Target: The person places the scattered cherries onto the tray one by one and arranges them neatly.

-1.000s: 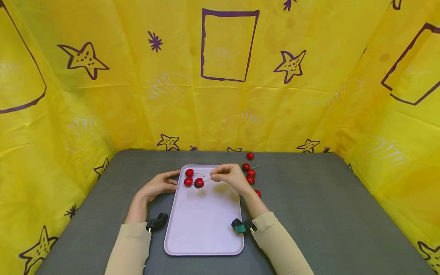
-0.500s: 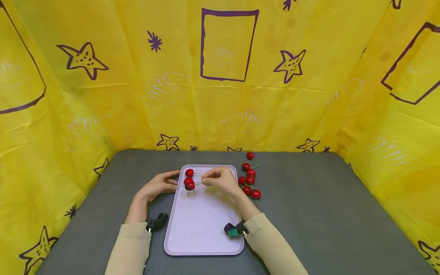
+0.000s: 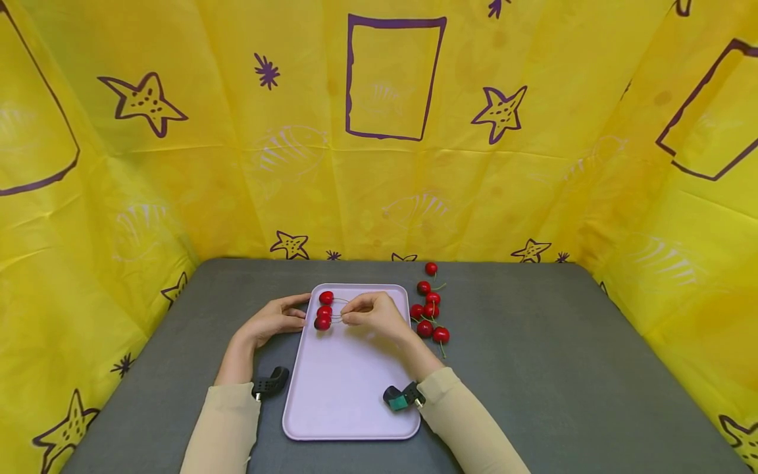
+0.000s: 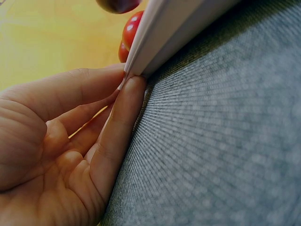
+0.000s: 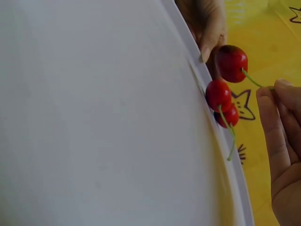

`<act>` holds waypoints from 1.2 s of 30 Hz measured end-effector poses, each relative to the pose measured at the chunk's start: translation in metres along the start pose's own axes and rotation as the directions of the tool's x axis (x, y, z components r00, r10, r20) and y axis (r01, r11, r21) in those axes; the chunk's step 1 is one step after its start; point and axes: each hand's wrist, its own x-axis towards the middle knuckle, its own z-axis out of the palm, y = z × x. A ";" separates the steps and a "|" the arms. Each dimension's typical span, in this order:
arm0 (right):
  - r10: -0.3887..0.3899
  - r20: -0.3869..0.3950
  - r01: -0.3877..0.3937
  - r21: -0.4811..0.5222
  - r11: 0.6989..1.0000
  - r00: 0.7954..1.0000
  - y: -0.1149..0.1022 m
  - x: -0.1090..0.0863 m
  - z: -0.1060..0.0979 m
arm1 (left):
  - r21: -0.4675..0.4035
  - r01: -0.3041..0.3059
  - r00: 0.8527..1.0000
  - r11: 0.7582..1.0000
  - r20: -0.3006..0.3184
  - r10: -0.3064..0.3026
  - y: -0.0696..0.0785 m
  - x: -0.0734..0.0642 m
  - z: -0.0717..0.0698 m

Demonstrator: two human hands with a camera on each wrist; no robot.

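My right hand (image 3: 376, 317) pinches a red cherry (image 5: 232, 64) by its thin green stem, fingertips together at the stem's end. This cherry hangs low over the upper left of a pale lilac tray (image 3: 352, 388), close in front of two other cherries (image 3: 326, 298) lying there. In the right wrist view those two cherries (image 5: 218, 95) sit by the rim, stems crossing. My left hand (image 3: 272, 321) holds the tray's left rim; in the left wrist view its thumb and a finger (image 4: 134, 94) meet at the rim.
Several cherries (image 3: 424, 328) with stems lie on the dark grey table (image 3: 533, 368), along the tray's right side and behind it. Yellow cloth (image 3: 296, 184) with purple starfish drawings surrounds the table at the back and sides.
My right hand has carried the cherry left across the tray and lowered it beside the other two. More cherries right of the tray show as the forearm moved left. The left hand stays put.
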 end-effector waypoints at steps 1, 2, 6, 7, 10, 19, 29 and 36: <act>0.002 0.005 -0.002 -0.008 1.000 1.000 0.001 0.000 0.001 | 0.004 0.002 1.000 1.000 -0.002 -0.002 0.000 0.000 0.000; 0.003 0.010 -0.003 -0.014 1.000 1.000 0.002 0.000 0.001 | 0.005 0.005 1.000 1.000 -0.006 -0.005 0.000 0.000 0.000; 0.015 0.027 -0.014 -0.018 1.000 1.000 0.005 0.000 0.005 | 0.011 0.011 1.000 1.000 -0.012 -0.011 0.001 0.000 0.001; 0.015 0.027 -0.015 -0.018 1.000 1.000 0.005 0.000 0.005 | 0.013 0.008 1.000 1.000 -0.009 -0.008 0.001 0.000 0.001; 0.014 0.017 -0.013 -0.019 1.000 1.000 0.007 0.000 0.006 | 0.004 0.006 1.000 1.000 -0.005 -0.006 0.002 0.001 0.002; 0.020 0.002 -0.020 -0.044 0.999 1.000 0.011 -0.001 0.006 | 0.001 0.012 1.000 1.000 -0.010 -0.012 0.001 0.001 0.001; 0.032 0.019 -0.031 -0.078 0.996 0.999 0.008 -0.003 0.007 | 0.017 0.022 1.000 1.000 -0.017 -0.022 0.001 0.000 0.001; 0.021 0.033 -0.019 -0.059 0.998 0.999 -0.015 -0.015 0.005 | 0.007 0.015 1.000 1.000 -0.005 -0.015 0.000 -0.001 0.000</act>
